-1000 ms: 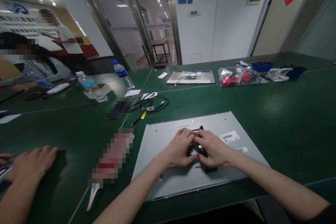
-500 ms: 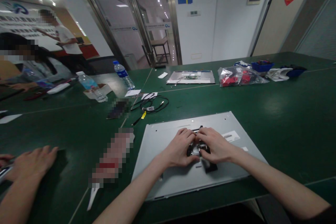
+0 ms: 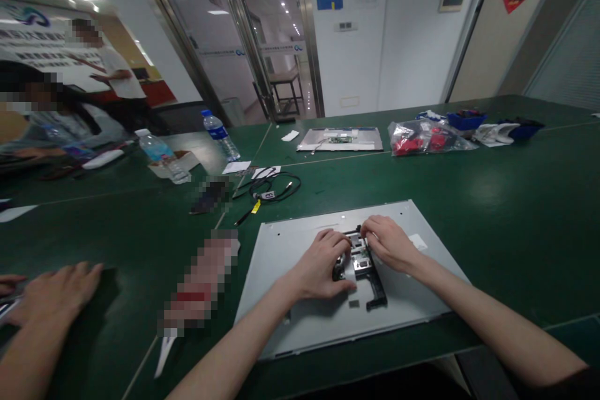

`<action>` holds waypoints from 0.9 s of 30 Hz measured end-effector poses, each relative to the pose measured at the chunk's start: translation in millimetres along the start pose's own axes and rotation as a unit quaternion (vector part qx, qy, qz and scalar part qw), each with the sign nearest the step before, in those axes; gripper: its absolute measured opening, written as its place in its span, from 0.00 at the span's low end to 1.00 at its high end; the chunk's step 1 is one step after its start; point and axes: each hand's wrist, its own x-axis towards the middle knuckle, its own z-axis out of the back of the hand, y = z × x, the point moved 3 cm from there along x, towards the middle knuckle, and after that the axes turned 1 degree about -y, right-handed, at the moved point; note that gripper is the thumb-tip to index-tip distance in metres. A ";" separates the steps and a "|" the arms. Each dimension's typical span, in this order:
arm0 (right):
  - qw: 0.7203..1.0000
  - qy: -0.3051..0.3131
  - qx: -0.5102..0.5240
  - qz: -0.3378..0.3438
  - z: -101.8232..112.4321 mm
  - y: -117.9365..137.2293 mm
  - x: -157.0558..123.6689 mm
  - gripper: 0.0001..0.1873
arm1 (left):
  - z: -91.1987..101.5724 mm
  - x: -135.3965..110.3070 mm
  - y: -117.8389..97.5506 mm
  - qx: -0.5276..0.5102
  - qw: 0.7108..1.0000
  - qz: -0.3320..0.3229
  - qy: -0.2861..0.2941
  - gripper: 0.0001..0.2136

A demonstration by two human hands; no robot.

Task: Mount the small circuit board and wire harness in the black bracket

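A flat grey metal panel (image 3: 304, 319) lies on the table in front of me. On its middle rests a black plastic bracket (image 3: 377, 290) with shiny metal parts in its centre. My left hand (image 3: 325, 265) curls around the bracket's left side, thumb toward me and fingers over the far part. The fingers of my right hand (image 3: 389, 240) are bent and close together at the bracket's upper right edge; their tips are partly hidden. A small grey square (image 3: 354, 304) shows on the panel just below the bracket, and a white label (image 3: 417, 242) sits beside my right hand.
A black cable (image 3: 281, 190) lies coiled beyond the panel. Left of it are a blurred-out phone-like item and bottles (image 3: 220, 134). Another panel (image 3: 342, 139), a plastic bag with red contents (image 3: 431, 139) and blue bins (image 3: 469, 120) stand farther back. Another person's hand (image 3: 60, 290) rests at left.
My right hand has shifted up and right from the bracket's middle to its upper right edge, uncovering the metal parts and lower arm. My left hand has stayed nearly in place.
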 end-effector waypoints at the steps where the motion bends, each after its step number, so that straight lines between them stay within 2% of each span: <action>1: 1.000 0.000 -0.001 0.000 0.4 0.3 0.0 0.08 | 0.2 0.0 0.0 0.000 1.000 -0.001 -0.003 0.22; 11: 1.000 0.007 -0.023 0.006 -1.3 1.7 -0.7 0.08 | 1.7 0.5 1.5 -0.001 1.000 0.001 -0.016 0.18; 27: 0.998 0.021 -0.047 0.020 -4.1 5.5 -1.4 0.08 | -0.3 0.1 3.6 0.011 1.000 0.011 -0.010 0.19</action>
